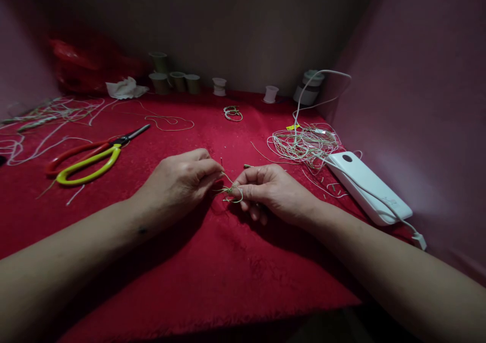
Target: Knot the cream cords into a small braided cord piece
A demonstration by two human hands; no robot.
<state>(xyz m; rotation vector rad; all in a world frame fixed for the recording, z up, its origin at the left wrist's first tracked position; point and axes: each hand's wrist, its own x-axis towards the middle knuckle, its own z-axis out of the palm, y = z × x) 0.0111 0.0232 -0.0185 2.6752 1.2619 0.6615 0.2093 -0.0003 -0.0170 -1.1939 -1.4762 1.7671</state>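
Note:
Both hands meet over the middle of a red cloth (pixel 212 272). My left hand (pixel 178 181) pinches one end of a thin pale cord (pixel 230 190) between thumb and forefinger. My right hand (pixel 269 188) pinches the same cord where it forms a small knotted loop, the other fingers curled under. The short stretch of cord between the two hands is tangled into a knot just above the cloth.
Scissors (pixel 89 158) with red and yellow handles lie at the left. A tangled pile of cord (pixel 304 143) and a white power bank (pixel 366 186) with a cable sit at the right. Several spools (pixel 178 81) line the back wall. Loose cords (pixel 45 115) lie far left.

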